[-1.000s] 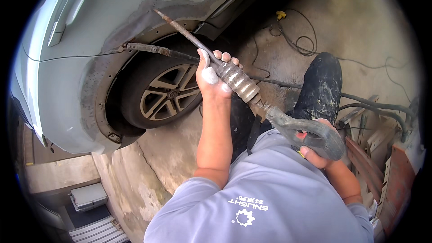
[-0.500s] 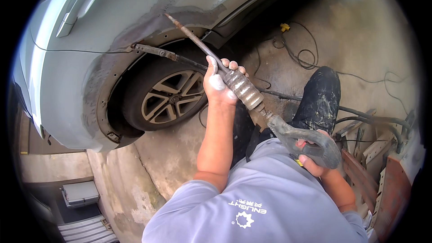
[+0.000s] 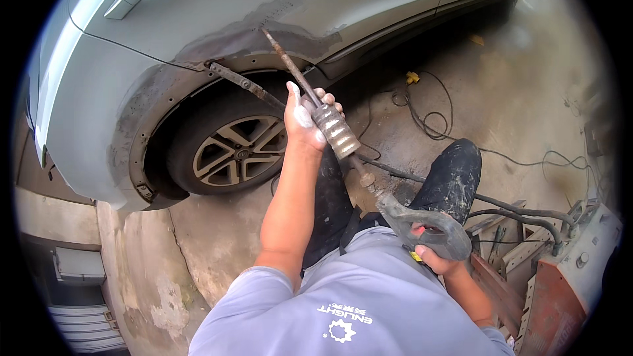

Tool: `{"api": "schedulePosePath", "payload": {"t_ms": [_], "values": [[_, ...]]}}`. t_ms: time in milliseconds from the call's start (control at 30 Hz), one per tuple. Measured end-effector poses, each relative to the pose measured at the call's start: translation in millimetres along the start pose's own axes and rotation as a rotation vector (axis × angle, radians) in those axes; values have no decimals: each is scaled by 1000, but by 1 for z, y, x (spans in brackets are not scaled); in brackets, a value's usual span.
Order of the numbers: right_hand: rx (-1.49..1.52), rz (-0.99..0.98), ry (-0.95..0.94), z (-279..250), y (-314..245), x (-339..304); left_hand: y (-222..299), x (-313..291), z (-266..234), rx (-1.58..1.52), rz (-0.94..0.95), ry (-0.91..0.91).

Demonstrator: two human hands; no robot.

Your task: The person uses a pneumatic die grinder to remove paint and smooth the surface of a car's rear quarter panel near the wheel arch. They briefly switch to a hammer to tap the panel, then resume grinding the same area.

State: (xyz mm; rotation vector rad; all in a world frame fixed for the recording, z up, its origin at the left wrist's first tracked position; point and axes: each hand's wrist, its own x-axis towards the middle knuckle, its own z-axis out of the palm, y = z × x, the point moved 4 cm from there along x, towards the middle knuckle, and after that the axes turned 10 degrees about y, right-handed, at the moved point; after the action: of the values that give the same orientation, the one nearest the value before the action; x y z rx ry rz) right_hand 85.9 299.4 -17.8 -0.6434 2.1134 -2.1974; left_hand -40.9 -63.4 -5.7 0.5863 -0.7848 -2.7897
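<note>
My two hands hold a slide hammer dent puller [image 3: 338, 135] aslant across the view. My left hand [image 3: 308, 118], dusted white, wraps the rod at the front of the ribbed sliding weight, thumb stretched along it. Lower right, my right hand [image 3: 436, 261] grips the grey loop handle [image 3: 455, 234]; most of its fingers are hidden behind it. The rod's thin tip [image 3: 265, 31] meets the bare grey patch [image 3: 231, 43] on the pale car panel [image 3: 178, 20] above the wheel arch; whether it is fixed there I cannot tell.
A holed metal strip [image 3: 241, 81] reaches from the arch edge over the wheel [image 3: 241, 153]. Black cables [image 3: 508, 206] run to a red and grey machine [image 3: 570, 277] at right. Thin cord with a yellow plug [image 3: 413, 78] lies on the concrete floor; metal bars lean by the machine.
The weight has slid forward with my left hand, away from the collar by the handle, baring some rod behind it. The view has shifted; the tip stays at the same patch.
</note>
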Motion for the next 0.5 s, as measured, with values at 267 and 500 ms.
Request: {"api": "schedulePosePath", "payload": {"t_ms": [267,500], "values": [[116,148,85,9,52,-10,-38,-38,-15,48,-2,98],[36,346,-14,34,98,-6,-40,-36,-11,-562,-173,-650]]}}
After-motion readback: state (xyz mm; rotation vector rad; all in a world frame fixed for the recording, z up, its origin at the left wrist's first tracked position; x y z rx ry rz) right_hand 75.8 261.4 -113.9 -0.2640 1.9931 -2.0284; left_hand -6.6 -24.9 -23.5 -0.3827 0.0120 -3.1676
